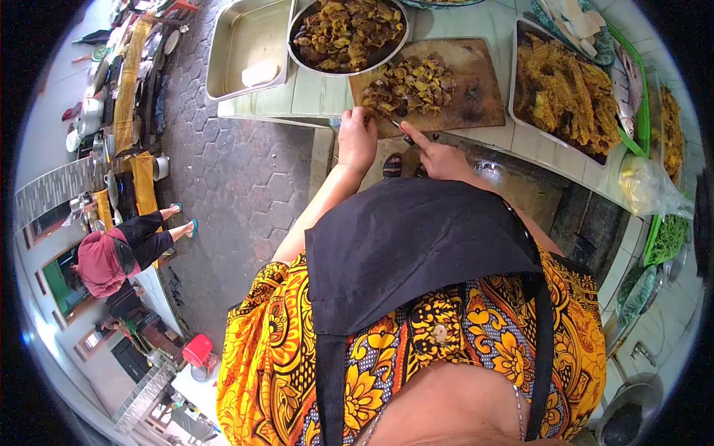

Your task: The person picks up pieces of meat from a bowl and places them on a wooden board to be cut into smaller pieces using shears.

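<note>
A wooden cutting board [483, 82] lies on the tiled counter, with a heap of cut yellow-brown meat pieces [416, 83] on it. My left hand [358, 140] is at the board's near left corner, fingers pinched together beside the heap; what they hold is too small to make out. My right hand [440, 157] is closed around the dark handle of a knife [398, 125], index finger stretched along it, and the blade points left toward my left hand. Behind the board's left side stands a round metal bowl [349, 33] full of similar pieces.
A steel tray [249, 48] holding a white item stands at the left. To the right are a tray of fried food [565, 93], a fish [625, 89], a plastic bag [651, 186] and green vegetables [669, 239]. Another person [111, 256] is at the far left.
</note>
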Action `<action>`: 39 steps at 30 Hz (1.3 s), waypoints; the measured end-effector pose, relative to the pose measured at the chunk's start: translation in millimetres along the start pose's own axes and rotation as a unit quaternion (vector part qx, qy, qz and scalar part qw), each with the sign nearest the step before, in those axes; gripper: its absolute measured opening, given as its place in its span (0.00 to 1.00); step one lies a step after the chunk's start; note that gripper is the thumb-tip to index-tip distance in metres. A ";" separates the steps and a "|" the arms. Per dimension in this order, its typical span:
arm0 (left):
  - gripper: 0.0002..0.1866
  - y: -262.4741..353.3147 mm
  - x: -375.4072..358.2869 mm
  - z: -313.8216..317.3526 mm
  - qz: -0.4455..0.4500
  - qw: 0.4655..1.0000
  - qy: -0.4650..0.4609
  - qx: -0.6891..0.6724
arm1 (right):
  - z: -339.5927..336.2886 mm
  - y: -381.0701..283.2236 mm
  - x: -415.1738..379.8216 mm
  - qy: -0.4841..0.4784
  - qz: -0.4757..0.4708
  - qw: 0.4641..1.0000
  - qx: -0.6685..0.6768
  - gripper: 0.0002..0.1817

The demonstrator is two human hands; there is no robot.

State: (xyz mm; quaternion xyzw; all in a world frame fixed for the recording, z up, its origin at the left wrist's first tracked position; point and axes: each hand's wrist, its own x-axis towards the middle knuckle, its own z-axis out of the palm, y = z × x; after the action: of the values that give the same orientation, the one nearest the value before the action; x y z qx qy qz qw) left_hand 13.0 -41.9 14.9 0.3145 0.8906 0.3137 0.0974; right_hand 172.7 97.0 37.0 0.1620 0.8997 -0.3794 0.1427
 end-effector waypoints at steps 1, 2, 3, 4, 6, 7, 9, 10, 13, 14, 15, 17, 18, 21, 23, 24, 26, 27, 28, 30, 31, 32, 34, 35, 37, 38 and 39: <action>0.12 0.2 -0.3 0.4 -0.002 1.000 0.000 -0.005 | -0.3 0.9 2.4 -0.012 0.008 1.000 0.003 0.40; 0.12 -0.1 -0.6 0.3 -0.004 1.000 0.000 -0.010 | -0.4 1.8 4.4 -0.023 0.016 1.000 0.007 0.39; 0.12 -1.4 0.1 1.3 -0.005 1.000 0.000 -0.010 | -0.6 3.6 6.3 -0.024 0.017 1.000 0.007 0.39; 0.11 -3.5 1.5 3.2 -0.002 1.000 -0.002 -0.011 | -0.8 5.8 8.1 -0.020 0.005 0.999 0.027 0.39; 0.11 -5.1 -0.2 3.8 0.000 1.000 -0.002 -0.012 | -3.0 4.9 6.7 -0.018 -0.008 0.999 0.046 0.39; 0.11 -4.2 0.1 3.1 -0.005 1.000 -0.003 -0.013 | -8.8 1.2 5.5 -0.020 0.000 0.999 0.048 0.39; 0.11 -2.1 2.4 1.0 -0.013 1.000 -0.002 -0.013 | -13.3 -2.5 3.6 -0.023 0.005 0.999 0.048 0.38; 0.10 0.5 2.3 -0.8 -0.013 1.000 -0.002 -0.011 | -12.3 -3.0 0.4 0.007 -0.011 0.999 0.046 0.39; 0.09 -0.2 1.0 0.5 -0.008 1.000 -0.002 -0.007 | -12.2 -11.5 -8.1 0.024 -0.018 0.999 0.022 0.40; 0.09 0.2 2.1 1.6 -0.002 1.000 0.002 -0.006 | -14.0 -13.4 -9.2 0.011 -0.015 1.000 -0.001 0.41; 0.09 0.4 3.1 2.8 -0.002 1.000 0.003 -0.006 | -11.1 -10.1 -8.2 0.011 -0.015 1.000 -0.002 0.41; 0.09 -0.6 2.7 3.5 -0.009 1.000 0.005 0.000 | -0.5 -1.6 -4.6 0.017 -0.031 0.999 -0.013 0.41; 0.09 -1.1 2.6 2.9 -0.010 1.000 0.005 0.000 | -1.6 -3.3 -3.2 0.015 -0.032 0.999 -0.013 0.41; 0.08 -1.0 3.1 3.4 0.005 1.000 0.004 -0.007 | -5.6 -10.1 -0.6 0.002 -0.008 1.000 -0.029 0.41; 0.09 -2.3 4.4 3.9 0.001 1.000 0.001 -0.004 | -6.3 -14.6 4.2 -0.022 0.010 0.998 -0.063 0.41; 0.09 -3.0 5.0 3.3 0.001 1.000 0.001 -0.004 | -5.0 -16.0 7.8 -0.022 0.010 0.998 -0.062 0.41; 0.09 -2.8 4.8 3.5 -0.002 1.000 -0.009 0.004 | -1.2 -15.3 14.0 -0.012 0.009 0.998 -0.067 0.44; 0.09 -1.3 4.1 4.4 -0.001 1.000 -0.010 0.003 | 1.5 -12.1 16.2 -0.012 0.011 0.998 -0.067 0.44; 0.10 0.1 4.3 4.8 -0.014 1.000 -0.005 0.005 | 4.4 -9.3 19.0 -0.005 0.003 0.998 -0.070 0.44; 0.10 0.6 6.9 5.8 -0.025 1.000 0.004 0.008 | 1.8 -8.2 19.3 0.004 -0.009 0.997 -0.073 0.44; 0.10 -1.2 6.6 8.9 -0.028 0.999 0.015 0.011 | -3.8 -8.5 12.6 -0.010 -0.006 0.998 -0.068 0.43; 0.10 -3.1 6.7 10.7 -0.031 0.999 0.026 0.014 | -7.2 -7.1 6.1 -0.024 -0.003 0.998 -0.064 0.43; 0.10 -4.9 7.2 10.4 -0.025 0.999 0.035 0.011 | -8.5 2.8 -8.5 -0.027 0.004 0.998 -0.063 0.43; 0.10 -5.5 7.2 10.7 -0.017 0.999 0.042 0.008 | -9.3 7.1 -13.5 -0.028 0.013 0.998 -0.062 0.42; 0.10 -11.0 6.8 11.4 -0.011 0.999 0.047 -0.005 | -11.4 12.4 -16.7 -0.022 0.002 0.998 -0.051 0.42; 0.10 -12.4 6.1 12.9 -0.004 0.999 0.050 -0.018 | -12.0 14.1 -19.1 -0.016 -0.007 0.999 -0.039 0.42; 0.10 -11.0 6.2 12.7 -0.003 0.999 0.049 -0.019 | -12.7 12.1 -20.4 -0.015 -0.006 0.999 -0.039 0.42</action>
State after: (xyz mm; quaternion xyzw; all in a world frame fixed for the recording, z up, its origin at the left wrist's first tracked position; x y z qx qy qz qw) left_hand 7.3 -38.4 -1.7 0.2943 0.8890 0.3455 0.0610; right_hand 194.4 110.5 45.5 0.1452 0.9126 -0.3470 0.1604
